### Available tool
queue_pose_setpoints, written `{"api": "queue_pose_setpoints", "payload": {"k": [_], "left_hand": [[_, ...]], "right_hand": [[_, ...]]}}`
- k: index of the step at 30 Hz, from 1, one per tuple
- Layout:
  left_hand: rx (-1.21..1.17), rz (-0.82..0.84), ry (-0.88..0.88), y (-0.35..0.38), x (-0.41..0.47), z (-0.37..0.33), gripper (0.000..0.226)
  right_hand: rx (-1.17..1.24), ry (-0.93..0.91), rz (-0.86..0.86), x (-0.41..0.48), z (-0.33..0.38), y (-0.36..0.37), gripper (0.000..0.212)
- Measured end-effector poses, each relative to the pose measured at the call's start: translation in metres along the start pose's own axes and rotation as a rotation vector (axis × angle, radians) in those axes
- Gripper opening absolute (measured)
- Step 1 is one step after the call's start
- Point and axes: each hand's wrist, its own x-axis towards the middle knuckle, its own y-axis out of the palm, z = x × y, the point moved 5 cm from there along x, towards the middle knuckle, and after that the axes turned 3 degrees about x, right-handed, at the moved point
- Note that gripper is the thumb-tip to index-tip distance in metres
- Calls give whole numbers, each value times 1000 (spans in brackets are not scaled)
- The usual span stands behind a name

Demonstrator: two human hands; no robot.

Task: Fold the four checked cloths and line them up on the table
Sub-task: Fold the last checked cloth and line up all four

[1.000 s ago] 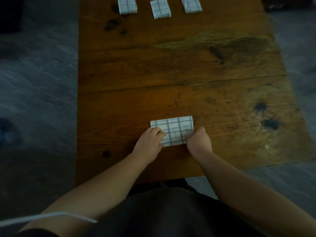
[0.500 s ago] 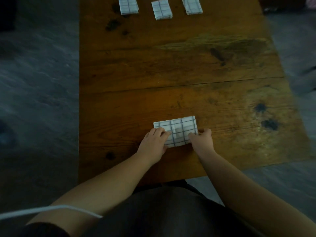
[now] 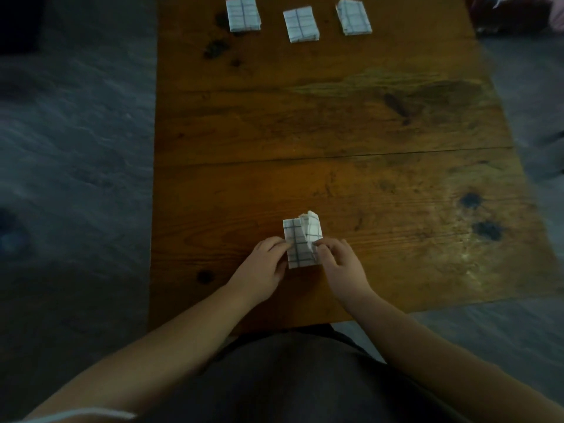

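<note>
A person at the near edge of a worn wooden surface (image 3: 335,117) folds the last of four checked cloths. The fourth cloth (image 3: 300,242), white with dark grid lines, lies near the 6 o'clock edge, its right half lifted and curling over the left. The left hand (image 3: 262,267) pins the cloth's left edge, fingertips touching the fabric; the right hand (image 3: 338,261) holds the raised flap in a narrow pinching grip. At 12 o'clock, well apart from the hands, three folded cloths sit in a row: the left cloth (image 3: 243,14), the middle cloth (image 3: 300,24) and the right cloth (image 3: 354,17).
</note>
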Motion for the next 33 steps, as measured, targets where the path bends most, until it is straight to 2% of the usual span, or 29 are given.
{"api": "queue_pose_setpoints", "payload": {"k": [6, 10, 12, 15, 19, 22, 33], "left_hand": [[-100, 17, -117, 0, -18, 12, 45], [-76, 33, -43, 3, -23, 0, 47], [16, 39, 27, 6, -26, -8, 49], [217, 66, 118, 13, -30, -21, 53], [438, 116, 185, 24, -38, -32, 59], [539, 159, 184, 33, -41, -31, 64], [565, 220, 114, 42, -36, -18, 65]], "right_hand": [[-262, -77, 123, -1, -6, 19, 34], [-295, -98, 164, -4, -12, 18, 35], [-320, -123, 140, -7, -15, 11, 36], [-502, -246, 129, -13, -18, 2, 41], [-778, -389, 227, -23, -29, 6, 54], [-890, -383, 312, -28, -41, 13, 60], [-901, -387, 328, -30, -52, 20, 66]]}}
